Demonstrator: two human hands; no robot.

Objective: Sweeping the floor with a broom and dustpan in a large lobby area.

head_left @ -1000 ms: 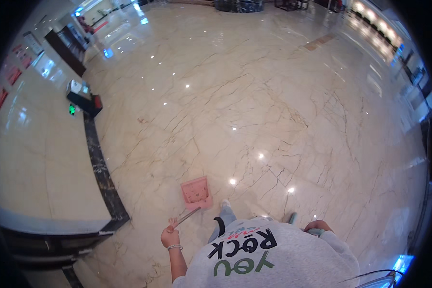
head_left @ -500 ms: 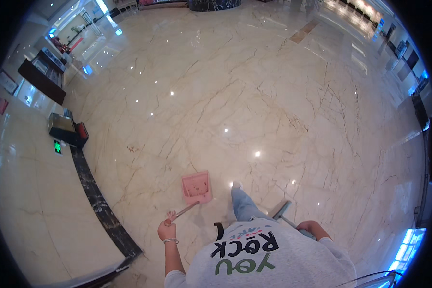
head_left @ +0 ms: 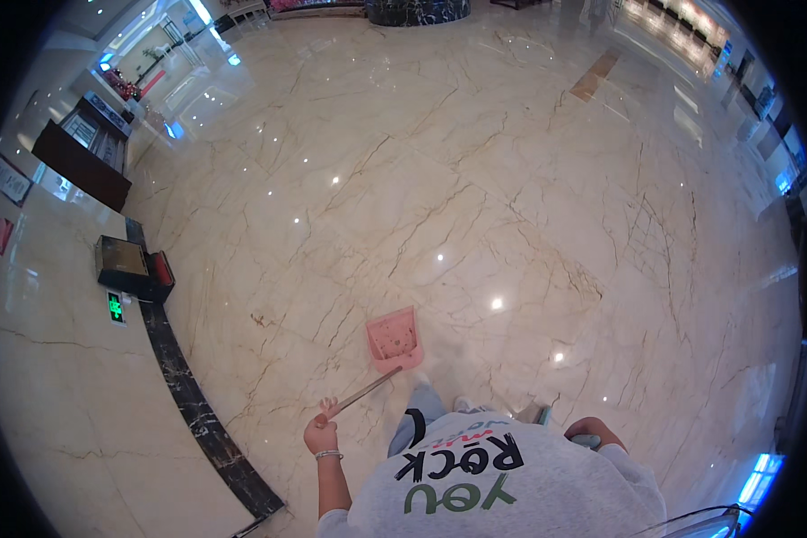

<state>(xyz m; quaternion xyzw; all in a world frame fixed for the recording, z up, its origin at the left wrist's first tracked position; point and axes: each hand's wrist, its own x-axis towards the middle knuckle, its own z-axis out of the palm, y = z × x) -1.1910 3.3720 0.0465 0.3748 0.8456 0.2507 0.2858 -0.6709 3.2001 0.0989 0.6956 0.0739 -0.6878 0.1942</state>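
A pink dustpan (head_left: 394, 338) on a long handle is out in front of me, just above or on the floor; I cannot tell which. Small dark specks show inside its pan. My left hand (head_left: 320, 435), with a bracelet at the wrist, is closed round the top of that handle. By my right side, my right hand (head_left: 592, 432) is wrapped round the grey-green end of a handle. A broom head (head_left: 543, 414) shows partly beside my shirt; my body hides the rest of it.
Shiny veined marble floor (head_left: 421, 197) spreads ahead. A dark marble strip (head_left: 202, 412) runs along the left wall, where a dark box-shaped unit (head_left: 130, 266) stands below a brown cabinet (head_left: 82, 166). Far ahead is a round black marble base (head_left: 419, 11).
The dustpan has swung a little right and forward with my left hand. My legs have stepped, and the broom head has drawn back closer to my body, more hidden now.
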